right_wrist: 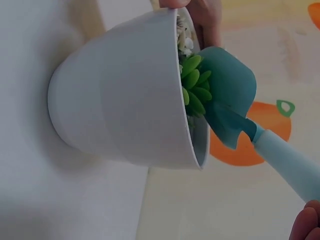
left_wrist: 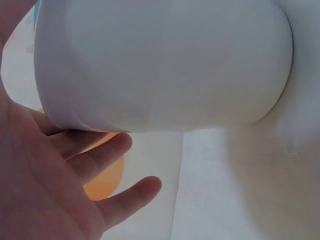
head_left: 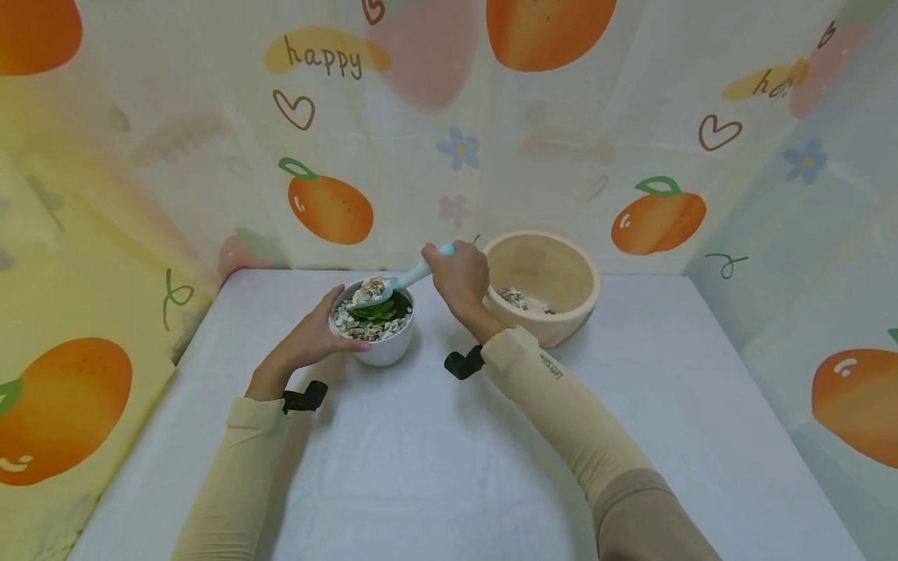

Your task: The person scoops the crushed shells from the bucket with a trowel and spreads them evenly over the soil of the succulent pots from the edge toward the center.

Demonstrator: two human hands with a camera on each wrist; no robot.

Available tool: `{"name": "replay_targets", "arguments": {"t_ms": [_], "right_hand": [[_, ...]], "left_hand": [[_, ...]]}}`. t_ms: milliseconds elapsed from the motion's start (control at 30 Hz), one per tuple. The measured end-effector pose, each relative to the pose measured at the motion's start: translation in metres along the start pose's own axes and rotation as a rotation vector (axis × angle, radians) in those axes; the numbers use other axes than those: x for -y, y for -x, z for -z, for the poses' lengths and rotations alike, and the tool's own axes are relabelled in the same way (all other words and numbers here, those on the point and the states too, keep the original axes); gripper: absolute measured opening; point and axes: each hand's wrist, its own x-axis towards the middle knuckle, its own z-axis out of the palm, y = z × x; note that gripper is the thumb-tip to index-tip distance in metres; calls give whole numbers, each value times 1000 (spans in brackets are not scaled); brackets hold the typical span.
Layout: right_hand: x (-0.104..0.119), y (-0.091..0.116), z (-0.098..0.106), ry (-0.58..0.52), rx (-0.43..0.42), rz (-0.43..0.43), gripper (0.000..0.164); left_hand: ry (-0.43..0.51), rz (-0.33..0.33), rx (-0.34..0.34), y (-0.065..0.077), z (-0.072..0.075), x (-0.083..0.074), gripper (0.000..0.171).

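Note:
A white flower pot [head_left: 384, 349] stands on the table, with a green succulent [head_left: 375, 312] and pale stone chips [head_left: 379, 331] inside. My left hand [head_left: 316, 331] grips the pot's left side near the rim, thumb along the front. In the left wrist view its other fingers [left_wrist: 102, 155] spread beside the pot wall. My right hand [head_left: 463, 276] holds a small blue trowel [head_left: 418, 273] by its handle. The trowel's blade [right_wrist: 232, 85] is over the pot's mouth, heaped with stone chips, close above the succulent's leaves.
Right of the pot stands a larger cream-coloured round bowl [head_left: 578, 308], with some stone chips [head_left: 512, 296] at its bottom. A white cloth covers the table [head_left: 421, 467]. Printed fabric [head_left: 435, 179] with oranges hangs behind and at both sides.

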Motion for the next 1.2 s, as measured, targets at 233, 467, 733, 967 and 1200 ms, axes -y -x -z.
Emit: {"name": "replay_targets", "arguments": {"t_ms": [233,467,733,967,1200], "right_hand": [[3,1,-3,27,26,24,41],[7,-1,-1,52,11,68,40],[6,4,0,59,15,56,39],[2,7,0,57,9,71,41],[-1,7,2,43,0,91,43]], "left_hand": [[3,8,-1,1,-1,0,124],[12,10,5,0,0,-1,125],[30,17,10,1,0,-1,125],[28,9,-1,2,0,-1,124],[22,17,0,1,-1,-1,126]]}}
